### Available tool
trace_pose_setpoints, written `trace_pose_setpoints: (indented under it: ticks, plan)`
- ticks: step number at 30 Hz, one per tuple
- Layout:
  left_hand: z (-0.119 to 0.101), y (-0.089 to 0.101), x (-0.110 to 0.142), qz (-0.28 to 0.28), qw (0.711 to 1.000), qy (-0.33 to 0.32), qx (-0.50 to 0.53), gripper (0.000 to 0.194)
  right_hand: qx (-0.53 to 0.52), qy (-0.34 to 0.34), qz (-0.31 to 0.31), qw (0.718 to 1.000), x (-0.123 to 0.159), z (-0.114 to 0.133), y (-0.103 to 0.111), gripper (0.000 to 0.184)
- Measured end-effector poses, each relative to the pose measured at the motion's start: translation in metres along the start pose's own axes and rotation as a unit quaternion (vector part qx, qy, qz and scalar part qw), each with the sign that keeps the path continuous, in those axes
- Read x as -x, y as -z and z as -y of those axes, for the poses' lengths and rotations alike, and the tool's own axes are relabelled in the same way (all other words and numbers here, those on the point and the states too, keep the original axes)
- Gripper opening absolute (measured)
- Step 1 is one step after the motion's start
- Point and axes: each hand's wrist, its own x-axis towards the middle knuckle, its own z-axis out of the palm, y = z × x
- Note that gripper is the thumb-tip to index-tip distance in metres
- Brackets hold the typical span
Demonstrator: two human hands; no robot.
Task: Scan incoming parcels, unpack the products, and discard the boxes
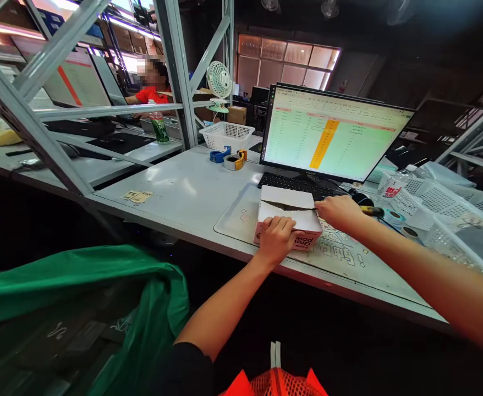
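A small white and pink cardboard box (287, 217) sits on the desk mat, with dark printing on its near side. A dark gap runs across its top, where the flaps are partly raised. My left hand (278, 236) grips the near side, fingers bent over the top edge. At the box's right end, my right hand (338, 213) is closed, its fingertips touching the edge by the gap; what they hold is hidden. Just beyond my right wrist shows a yellow and black handle (372, 210); whether it lies on the desk or is held I cannot tell.
A monitor (332, 135) and keyboard (283, 181) stand behind the box. Tape dispensers (235, 160) and a white basket (227, 135) are farther left. Plastic baskets (464, 242) crowd the right. A green sack (163, 280) hangs at lower left. A person in red sits beyond the metal frame.
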Motion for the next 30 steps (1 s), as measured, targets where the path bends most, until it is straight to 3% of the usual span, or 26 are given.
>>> trace_pose_setpoints:
  ticks: [3, 8, 11, 14, 16, 17, 20, 23, 26, 28, 30]
  plan:
    - [-0.001, 0.01, 0.004, 0.004, 1.0, 0.009, 0.019, 0.013, 0.004, -0.073, 0.012, 0.997, 0.025, -0.021, -0.04, 0.041]
    - [-0.001, 0.034, 0.014, 0.018, 0.998, -0.001, 0.053, 0.016, -0.07, -0.074, 0.015, 0.995, 0.044, -0.001, -0.111, 0.047]
    - [0.0, 0.043, 0.016, 0.039, 0.997, -0.001, 0.071, 0.016, -0.146, -0.083, -0.046, 0.985, 0.042, 0.002, -0.125, 0.048]
    - [-0.001, 0.046, 0.016, 0.054, 0.996, 0.004, 0.076, 0.018, -0.249, -0.105, -0.207, 0.94, 0.03, -0.009, -0.108, 0.049]
    - [-0.001, 0.047, 0.016, 0.057, 0.995, 0.011, 0.075, 0.018, -0.318, -0.063, -0.292, 0.9, 0.017, -0.011, -0.086, 0.049]
    - [-0.002, 0.047, 0.016, 0.058, 0.995, 0.014, 0.075, 0.017, -0.339, -0.023, -0.303, 0.89, 0.01, -0.009, -0.076, 0.049]
    - [-0.002, 0.05, 0.016, 0.058, 0.995, 0.014, 0.076, 0.016, -0.32, 0.056, -0.232, 0.917, -0.008, 0.01, -0.052, 0.064]
    - [-0.001, 0.053, 0.016, 0.05, 0.995, 0.011, 0.081, 0.017, -0.268, 0.041, -0.166, 0.948, -0.017, 0.021, -0.041, 0.066]
    - [-0.001, 0.055, 0.017, 0.052, 0.995, 0.011, 0.085, 0.018, -0.323, 0.033, -0.177, 0.929, -0.033, 0.004, -0.029, 0.048]
    - [-0.004, 0.057, 0.02, 0.06, 0.995, 0.015, 0.085, 0.019, -0.374, 0.022, -0.173, 0.911, -0.053, -0.015, -0.019, 0.052]
    - [-0.009, 0.06, 0.022, 0.074, 0.994, 0.025, 0.078, 0.018, -0.374, -0.027, -0.132, 0.918, -0.077, -0.031, -0.01, 0.056]
